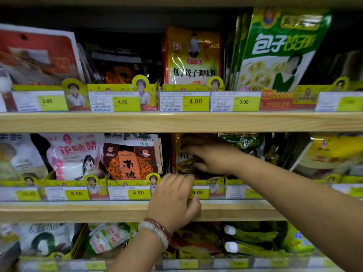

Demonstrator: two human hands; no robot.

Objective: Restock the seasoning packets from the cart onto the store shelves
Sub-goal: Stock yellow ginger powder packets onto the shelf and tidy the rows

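On the middle shelf stands a yellow-brown seasoning packet [183, 160] in the slot above the 5.00 price tag [198, 192]. My right hand [212, 156] reaches in from the right and lies flat against the packet's face, fingers stretched out to the left, thumb below. My left hand [173, 199], with bead bracelets on the wrist, comes up from below. Its fingers curl over the top of the clear price rail [125, 193] just left of that tag, and its thumb lies along the rail's front. The cart is out of view.
An orange packet [129, 161] and a pink-white bag [76, 156] stand left of the slot, green and yellow packets to the right. The upper shelf [176, 121] holds a yellow dumpling seasoning packet [193, 55] and a green one [275, 52]. More bags fill the lower shelf.
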